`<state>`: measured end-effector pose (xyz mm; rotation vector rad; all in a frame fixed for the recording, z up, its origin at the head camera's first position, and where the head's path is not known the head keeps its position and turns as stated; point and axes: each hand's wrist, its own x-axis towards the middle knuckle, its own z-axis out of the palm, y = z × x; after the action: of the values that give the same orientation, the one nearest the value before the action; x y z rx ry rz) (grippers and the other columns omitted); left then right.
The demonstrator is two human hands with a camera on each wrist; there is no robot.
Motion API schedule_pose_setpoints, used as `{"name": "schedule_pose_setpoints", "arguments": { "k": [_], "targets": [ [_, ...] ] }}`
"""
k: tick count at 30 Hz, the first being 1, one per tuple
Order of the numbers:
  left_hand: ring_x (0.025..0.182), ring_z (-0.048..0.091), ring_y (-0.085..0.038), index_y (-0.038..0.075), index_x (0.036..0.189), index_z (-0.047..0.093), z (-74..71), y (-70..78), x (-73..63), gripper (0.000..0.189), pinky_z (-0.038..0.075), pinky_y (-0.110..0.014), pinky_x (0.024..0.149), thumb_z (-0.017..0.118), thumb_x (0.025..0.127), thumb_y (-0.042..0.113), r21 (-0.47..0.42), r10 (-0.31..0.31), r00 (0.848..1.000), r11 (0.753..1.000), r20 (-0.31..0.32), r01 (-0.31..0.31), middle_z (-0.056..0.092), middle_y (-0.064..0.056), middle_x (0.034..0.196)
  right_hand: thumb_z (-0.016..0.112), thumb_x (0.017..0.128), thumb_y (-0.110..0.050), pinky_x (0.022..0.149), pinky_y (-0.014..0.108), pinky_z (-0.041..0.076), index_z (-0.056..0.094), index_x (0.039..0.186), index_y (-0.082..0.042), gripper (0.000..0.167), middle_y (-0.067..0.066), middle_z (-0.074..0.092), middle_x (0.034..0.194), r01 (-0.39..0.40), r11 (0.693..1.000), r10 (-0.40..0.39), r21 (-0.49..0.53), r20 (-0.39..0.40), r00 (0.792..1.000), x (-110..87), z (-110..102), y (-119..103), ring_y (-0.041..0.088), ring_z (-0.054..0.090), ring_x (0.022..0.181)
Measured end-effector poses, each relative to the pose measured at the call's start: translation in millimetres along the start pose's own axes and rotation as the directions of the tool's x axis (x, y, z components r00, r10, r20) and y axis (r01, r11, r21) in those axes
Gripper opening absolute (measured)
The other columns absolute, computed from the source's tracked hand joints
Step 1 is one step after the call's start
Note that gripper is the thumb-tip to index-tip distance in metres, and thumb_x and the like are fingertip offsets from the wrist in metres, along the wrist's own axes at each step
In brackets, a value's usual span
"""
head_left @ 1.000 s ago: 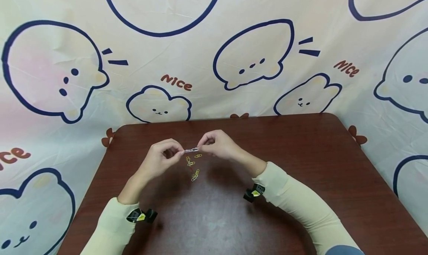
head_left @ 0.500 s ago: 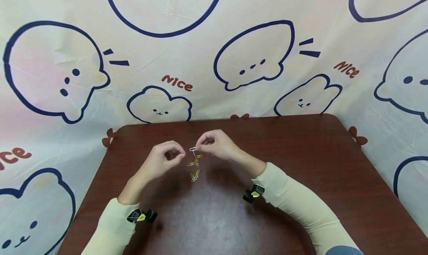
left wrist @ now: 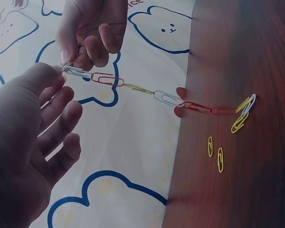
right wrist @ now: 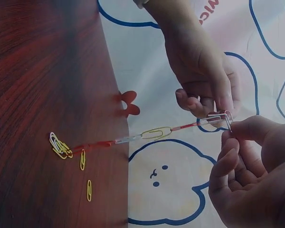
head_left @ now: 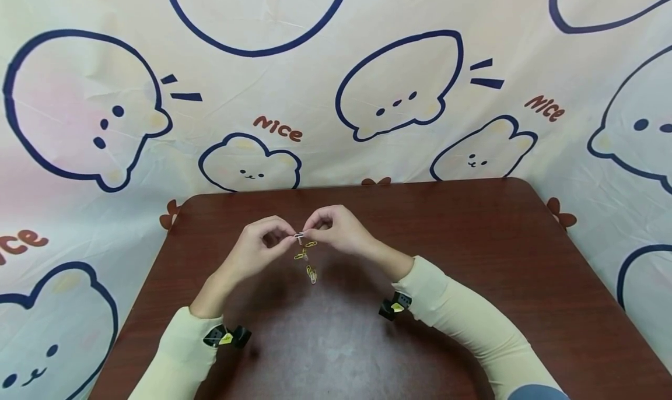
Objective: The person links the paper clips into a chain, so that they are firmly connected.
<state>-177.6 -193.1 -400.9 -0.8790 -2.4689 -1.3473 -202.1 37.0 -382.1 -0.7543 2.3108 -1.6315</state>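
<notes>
1. Near the middle of the head view, the left hand (head_left: 251, 249) grasps with thumb and fingertips at the white wire paper clips (right wrist: 217, 117) that top the chain.
2. From the right, the right hand (head_left: 343, 231) pinches at the same spot, its fingertips just beside the left ones. Which fingers hold which white wire cannot be told.
3. The chain of linked white, red and yellow paper clips (left wrist: 138, 89) hangs below the fingertips. In the left wrist view it slants down to the right: white, red, yellow, white, red, red.
4. Its lower end meets a small bunch of yellow and white paper clips (left wrist: 246, 113) at the right of that view; how these are linked is too small to tell.
5. Two loose yellow oval wire paper clips (left wrist: 221, 160) lie apart from each other on the dark reddish-brown wooden table (head_left: 446, 231), below the bunch in the left wrist view.
6. Pale cream long sleeves (head_left: 467, 318) enter from the lower left and lower right of the head view, each with a black wrist device (head_left: 396, 305) at its cuff.
7. A pale cloth backdrop (head_left: 315, 97) with blue-outlined cartoon animals and red "Nice" lettering fills the upper frame.
</notes>
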Motion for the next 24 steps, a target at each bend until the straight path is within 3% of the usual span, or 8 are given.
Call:
{"name": "schedule_pose_setpoints", "arguments": {
  "k": [14, 20, 24],
  "targets": [
    [0.073, 0.059, -0.012, 0.007, 0.092, 0.072, -3.0, -2.2, -2.0, 0.002, 0.049, -0.024, 0.063, 0.074, 0.093, 0.006, 0.005, 0.023, 1.000, 1.000, -0.020, -0.023, 0.066, 0.005, 0.087, 0.075, 0.093, -0.010, 0.057, 0.024, 0.041, 0.074, 0.093, -0.006, 0.004, 0.001, 0.069, 0.083, 0.028, 0.999, -0.029, 0.017, 0.025, 0.999, 3.5, 4, 2, 0.011, 0.050, 0.065],
    [0.072, 0.058, -0.011, 0.011, 0.092, 0.073, -7.6, -2.1, -5.5, 0.014, 0.049, -0.025, 0.062, 0.076, 0.088, -0.001, 0.020, -0.006, 0.999, 1.000, -0.053, 0.007, 0.067, 0.005, 0.088, 0.073, 0.094, -0.011, 0.054, 0.026, 0.043, 0.074, 0.098, -0.004, 0.008, 0.003, 0.067, 0.081, 0.001, 0.999, 0.000, 0.042, -0.017, 1.000, 8.9, 3, 13, 0.026, 0.053, 0.063],
    [0.071, 0.057, -0.011, 0.005, 0.091, 0.072, -10.0, -2.0, -8.1, 0.012, 0.048, -0.024, 0.061, 0.077, 0.086, -0.005, 0.041, -0.015, 0.998, 0.999, -0.065, 0.018, 0.067, 0.000, 0.087, 0.073, 0.094, -0.011, 0.054, 0.025, 0.044, 0.075, 0.100, -0.003, 0.010, 0.003, 0.067, 0.082, -0.044, 0.999, 0.045, 0.023, -0.040, 0.998, 16.0, 3, 29, 0.031, 0.054, 0.066]
  ]
}}
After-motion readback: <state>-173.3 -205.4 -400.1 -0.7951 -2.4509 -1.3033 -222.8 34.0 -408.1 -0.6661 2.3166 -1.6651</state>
